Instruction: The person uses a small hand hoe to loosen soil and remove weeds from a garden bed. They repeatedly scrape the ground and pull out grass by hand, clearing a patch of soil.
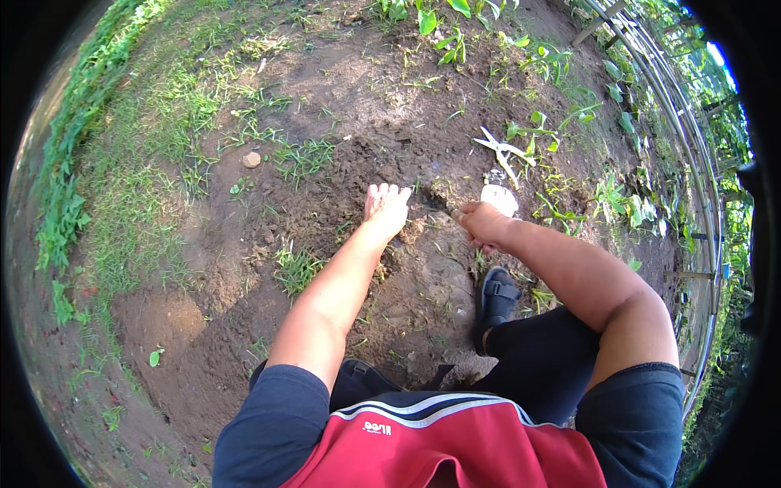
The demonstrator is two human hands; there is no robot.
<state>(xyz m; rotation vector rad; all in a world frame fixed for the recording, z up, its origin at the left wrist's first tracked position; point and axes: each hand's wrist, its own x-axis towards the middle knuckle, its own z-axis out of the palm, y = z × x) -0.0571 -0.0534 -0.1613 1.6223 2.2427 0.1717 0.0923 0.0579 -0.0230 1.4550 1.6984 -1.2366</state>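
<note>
Left hand is down flat on the bare soil, fingers together and stretched forward, palm pressing the crumbly earth just short of a small dark hole. Right hand is curled into a fist just to the right of that hole, gripping a thin dark tool whose tip pokes toward the dug spot; what kind of tool it is cannot be told, since most of it is buried in the fist. The two hands sit close, either side of the hole, not touching.

Nearest of all, a red top with a white stripe and dark blue sleeves fill the lower edge. Just ahead, a bent knee in black fabric, and a foot in a dark sandal planted on the dirt under the right forearm.

Moving out past the right hand, a small white object lies on the ground just beyond the knuckles, its kind unclear. Farther on, pale-handled scissors lie among low green weeds. Off to the left, a small stone rests on the soil near tufts of grass. Way out on the right rim, a wire fence curves along with leafy plants behind it, and a thick grass strip runs down the far left.
</note>
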